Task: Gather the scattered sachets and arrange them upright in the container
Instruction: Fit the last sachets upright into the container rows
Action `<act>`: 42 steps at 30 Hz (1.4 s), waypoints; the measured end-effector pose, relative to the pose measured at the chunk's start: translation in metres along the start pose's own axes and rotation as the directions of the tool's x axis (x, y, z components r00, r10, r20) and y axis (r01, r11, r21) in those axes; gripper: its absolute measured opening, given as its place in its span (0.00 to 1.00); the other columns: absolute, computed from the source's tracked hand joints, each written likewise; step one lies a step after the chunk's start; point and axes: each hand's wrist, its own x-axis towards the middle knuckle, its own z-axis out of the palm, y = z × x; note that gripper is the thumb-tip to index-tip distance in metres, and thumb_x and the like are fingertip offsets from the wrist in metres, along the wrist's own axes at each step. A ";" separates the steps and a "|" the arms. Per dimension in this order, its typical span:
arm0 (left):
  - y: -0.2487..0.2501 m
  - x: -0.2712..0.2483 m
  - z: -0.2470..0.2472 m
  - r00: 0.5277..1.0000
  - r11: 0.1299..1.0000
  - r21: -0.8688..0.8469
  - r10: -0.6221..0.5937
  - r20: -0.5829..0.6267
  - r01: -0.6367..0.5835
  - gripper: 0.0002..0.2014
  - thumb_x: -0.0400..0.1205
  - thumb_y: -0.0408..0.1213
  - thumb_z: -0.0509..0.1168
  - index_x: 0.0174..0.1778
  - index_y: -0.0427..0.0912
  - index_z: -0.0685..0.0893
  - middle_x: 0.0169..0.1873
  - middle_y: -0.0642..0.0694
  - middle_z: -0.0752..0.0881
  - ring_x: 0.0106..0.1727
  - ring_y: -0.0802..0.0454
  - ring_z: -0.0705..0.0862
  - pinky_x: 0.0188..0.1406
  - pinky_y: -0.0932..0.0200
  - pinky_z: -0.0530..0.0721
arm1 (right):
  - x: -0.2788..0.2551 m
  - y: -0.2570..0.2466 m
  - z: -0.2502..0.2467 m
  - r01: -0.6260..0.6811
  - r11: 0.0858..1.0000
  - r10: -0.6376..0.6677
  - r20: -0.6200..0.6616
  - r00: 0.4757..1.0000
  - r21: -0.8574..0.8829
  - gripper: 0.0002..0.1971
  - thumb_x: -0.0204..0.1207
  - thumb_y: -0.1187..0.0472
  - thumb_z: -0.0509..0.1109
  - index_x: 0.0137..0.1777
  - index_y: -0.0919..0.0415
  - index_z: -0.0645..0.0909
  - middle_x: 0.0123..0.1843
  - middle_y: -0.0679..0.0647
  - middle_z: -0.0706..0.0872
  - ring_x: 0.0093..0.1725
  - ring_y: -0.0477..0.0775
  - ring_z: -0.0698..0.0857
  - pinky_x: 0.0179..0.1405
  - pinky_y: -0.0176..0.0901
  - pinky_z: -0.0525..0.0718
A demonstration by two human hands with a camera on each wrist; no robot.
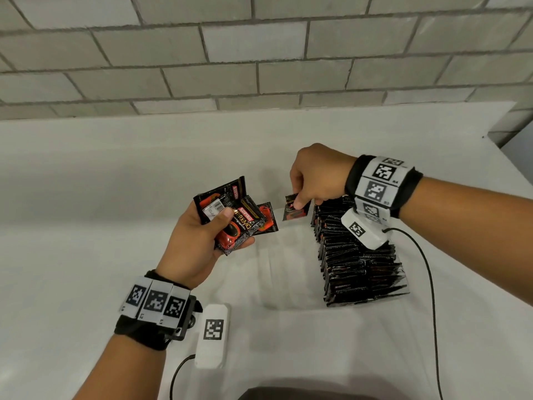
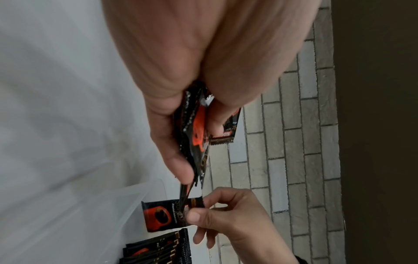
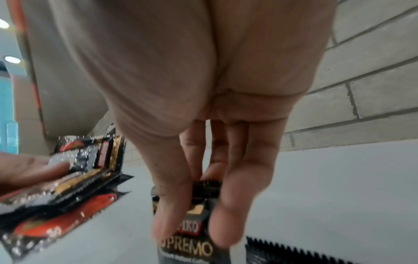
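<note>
above the clear container (image 1: pixel 288 255), right hand (image 1: pixel 317 174) fingers pinch one upright sachet (image 1: pixel 295 210), left hand (image 1: pixel 196 243) grips a fanned bunch (image 1: pixel 233 215).

a white table (image 1: pixel 101 197) stands against a grey block wall (image 1: pixel 259 53). on it, toward the right, sits a clear plastic container (image 1: pixel 288 269), its right part packed with a row of black sachets (image 1: pixel 360 264) standing on edge. a thin black cable (image 1: pixel 431 284) trails over the tabletop beside it.
</note>
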 end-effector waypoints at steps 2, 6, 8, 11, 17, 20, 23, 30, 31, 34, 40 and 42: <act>0.000 0.000 0.001 1.000 1.000 0.000 -0.004 0.001 0.004 0.18 0.87 0.28 0.63 0.74 0.35 0.77 0.64 0.37 0.89 0.58 0.33 0.92 0.46 0.38 0.93 | 0.006 0.000 0.004 0.002 0.995 -0.003 -0.011 1.000 -0.099 0.12 0.65 0.55 0.87 0.39 0.56 0.86 0.35 0.48 0.88 0.36 0.51 0.88 0.35 0.40 0.82; 0.000 -0.002 0.000 1.000 1.000 0.003 -0.007 0.011 0.007 0.18 0.87 0.28 0.63 0.74 0.35 0.77 0.63 0.37 0.90 0.58 0.33 0.92 0.45 0.38 0.93 | 0.014 0.002 0.006 0.009 0.978 -0.007 0.011 1.000 -0.208 0.15 0.64 0.55 0.87 0.45 0.57 0.87 0.40 0.47 0.83 0.43 0.51 0.82 0.28 0.35 0.70; 0.000 -0.002 0.000 1.000 1.000 0.007 -0.008 0.015 0.008 0.17 0.87 0.28 0.63 0.74 0.35 0.77 0.63 0.37 0.90 0.58 0.32 0.91 0.46 0.37 0.93 | 0.016 0.004 0.008 0.010 0.976 -0.006 0.016 1.000 -0.220 0.17 0.64 0.55 0.87 0.49 0.60 0.88 0.44 0.49 0.84 0.44 0.51 0.81 0.27 0.34 0.69; 0.000 -0.002 0.000 1.000 1.000 0.004 -0.012 0.016 0.012 0.18 0.87 0.28 0.64 0.73 0.36 0.77 0.62 0.38 0.90 0.57 0.33 0.92 0.46 0.37 0.93 | 0.018 0.006 0.011 0.005 0.972 0.001 0.027 1.000 -0.234 0.17 0.64 0.56 0.88 0.49 0.60 0.87 0.48 0.52 0.86 0.45 0.52 0.81 0.28 0.35 0.69; -0.002 -0.003 0.001 0.999 1.000 0.002 -0.021 0.028 0.021 0.17 0.87 0.28 0.64 0.73 0.36 0.78 0.62 0.38 0.90 0.58 0.33 0.92 0.45 0.37 0.93 | 0.021 0.008 0.019 0.008 0.970 0.004 0.048 0.999 -0.244 0.19 0.62 0.57 0.88 0.50 0.59 0.87 0.54 0.53 0.86 0.48 0.53 0.82 0.28 0.36 0.70; -0.001 -0.003 0.002 0.999 1.000 -0.005 -0.024 0.035 0.024 0.17 0.87 0.28 0.64 0.72 0.37 0.78 0.61 0.38 0.91 0.57 0.34 0.92 0.45 0.37 0.93 | 0.021 0.007 0.021 0.020 0.966 -0.005 0.061 0.998 -0.257 0.21 0.62 0.56 0.88 0.52 0.59 0.86 0.52 0.52 0.85 0.46 0.52 0.82 0.28 0.36 0.70; -0.001 -0.003 0.004 0.999 0.999 -0.014 -0.028 0.035 0.029 0.17 0.87 0.28 0.64 0.72 0.36 0.78 0.62 0.37 0.90 0.57 0.34 0.92 0.45 0.38 0.93 | 0.018 0.009 0.017 0.019 0.970 -0.001 0.071 0.997 -0.243 0.23 0.61 0.55 0.89 0.53 0.59 0.86 0.49 0.49 0.83 0.43 0.50 0.80 0.29 0.37 0.72; 0.004 -0.006 0.015 0.996 0.992 -0.126 -0.015 0.089 0.026 0.18 0.86 0.30 0.63 0.74 0.37 0.78 0.64 0.37 0.90 0.59 0.35 0.91 0.44 0.42 0.92 | -0.009 0.000 -0.007 0.104 0.983 -0.101 -0.027 0.995 0.151 0.10 0.75 0.54 0.78 0.56 0.49 0.87 0.45 0.50 0.90 0.44 0.49 0.87 0.39 0.40 0.80; 0.005 -0.007 0.018 0.995 0.988 -0.150 -0.008 0.100 0.023 0.19 0.85 0.31 0.63 0.73 0.37 0.78 0.64 0.38 0.90 0.60 0.36 0.91 0.43 0.44 0.92 | -0.015 -0.003 -0.009 0.122 0.963 -0.127 0.006 0.992 0.241 0.10 0.76 0.55 0.77 0.56 0.49 0.87 0.44 0.52 0.92 0.41 0.51 0.88 0.38 0.42 0.84; 0.006 -0.007 0.024 0.993 0.981 -0.193 0.019 0.119 0.004 0.17 0.85 0.32 0.62 0.71 0.39 0.80 0.63 0.38 0.90 0.60 0.37 0.91 0.43 0.46 0.92 | -0.028 -0.006 -0.010 0.169 0.923 -0.183 0.008 0.983 0.347 0.14 0.74 0.53 0.80 0.58 0.52 0.87 0.38 0.52 0.92 0.31 0.49 0.87 0.34 0.40 0.87; 0.001 -0.003 0.018 0.998 0.973 -0.221 0.066 -0.005 -0.065 0.16 0.88 0.28 0.61 0.72 0.37 0.80 0.62 0.37 0.90 0.57 0.37 0.92 0.42 0.46 0.92 | -0.040 0.002 -0.017 0.056 0.929 -0.070 0.024 0.997 0.367 0.07 0.72 0.62 0.81 0.46 0.61 0.87 0.33 0.58 0.91 0.25 0.48 0.83 0.32 0.41 0.82; 0.001 -0.003 0.012 0.994 0.971 -0.214 0.105 -0.037 -0.111 0.17 0.88 0.27 0.60 0.73 0.38 0.79 0.62 0.38 0.90 0.57 0.36 0.92 0.42 0.45 0.92 | -0.044 0.005 -0.015 0.014 0.928 -0.018 0.007 1.000 0.371 0.06 0.73 0.67 0.77 0.41 0.64 0.82 0.33 0.59 0.92 0.24 0.51 0.85 0.32 0.42 0.83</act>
